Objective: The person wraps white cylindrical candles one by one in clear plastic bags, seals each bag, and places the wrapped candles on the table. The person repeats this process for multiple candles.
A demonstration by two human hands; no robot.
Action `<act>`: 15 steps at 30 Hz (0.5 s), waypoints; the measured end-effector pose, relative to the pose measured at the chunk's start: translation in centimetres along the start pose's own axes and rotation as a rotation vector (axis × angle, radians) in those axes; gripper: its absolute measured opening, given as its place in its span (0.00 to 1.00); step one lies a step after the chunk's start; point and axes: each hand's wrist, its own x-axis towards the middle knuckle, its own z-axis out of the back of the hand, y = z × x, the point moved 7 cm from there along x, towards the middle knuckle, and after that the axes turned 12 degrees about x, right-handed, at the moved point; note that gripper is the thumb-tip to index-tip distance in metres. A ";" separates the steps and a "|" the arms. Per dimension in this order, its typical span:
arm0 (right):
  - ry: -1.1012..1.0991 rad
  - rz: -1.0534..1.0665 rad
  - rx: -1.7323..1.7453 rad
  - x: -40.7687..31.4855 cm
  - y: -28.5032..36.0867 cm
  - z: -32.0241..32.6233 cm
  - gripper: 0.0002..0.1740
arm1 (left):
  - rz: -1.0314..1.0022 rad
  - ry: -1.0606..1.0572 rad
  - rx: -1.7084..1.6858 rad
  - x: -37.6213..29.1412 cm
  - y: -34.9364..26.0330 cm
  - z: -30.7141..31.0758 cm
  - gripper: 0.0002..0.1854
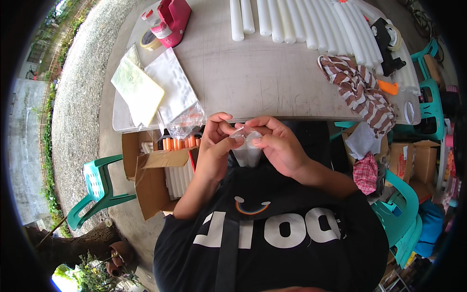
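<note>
My left hand [217,146] and my right hand [281,146] both pinch the upper end of a clear plastic bag [246,134]. White rods, apparently candles [247,155], show inside the bag and point down toward my lap. The thumbs press on the near side of the plastic, while part of the bag's top is hidden by the fingers. Just beyond my hands lies the front edge of a grey table [255,84]. At its left front corner rest flat clear plastic bags [175,85] and a yellowish plastic packet [138,95].
Long white candles [288,20] line the table's far side. A pink container [175,22], tape roll [149,40], tape dispenser [386,43] and striped cloth [359,85] lie around. Beside my left arm stands a cardboard box [149,189] of candles; green plastic chairs [96,186] flank me.
</note>
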 end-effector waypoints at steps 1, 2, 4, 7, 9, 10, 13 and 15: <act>0.034 -0.021 -0.012 0.0 -0.2 0.6 0.15 | 0.023 0.021 0.041 0.1 0.1 -0.1 0.10; 0.069 -0.042 -0.025 0.1 -0.4 0.9 0.16 | 0.047 0.042 0.083 0.2 0.2 -0.1 0.11; 0.125 -0.006 -0.026 0.1 -0.1 0.7 0.13 | -0.133 0.173 0.175 0.5 0.8 0.5 0.09; 0.213 0.107 -0.171 0.2 0.1 0.9 0.09 | -0.381 0.277 0.310 0.2 1.0 0.9 0.07; 0.275 0.314 -0.465 -0.2 1.1 0.8 0.08 | -0.465 0.288 0.360 -0.2 0.5 0.5 0.06; 0.305 0.474 -0.688 -0.7 1.8 0.5 0.08 | -0.470 0.280 0.365 -0.3 0.1 0.0 0.05; 0.357 0.972 -1.296 -2.6 3.1 -1.4 0.10 | -0.403 0.286 0.374 -0.7 -1.4 -1.6 0.05; 0.376 1.173 -1.585 -3.7 4.1 -2.7 0.13 | -0.347 0.279 0.396 -0.9 -1.1 -2.0 0.07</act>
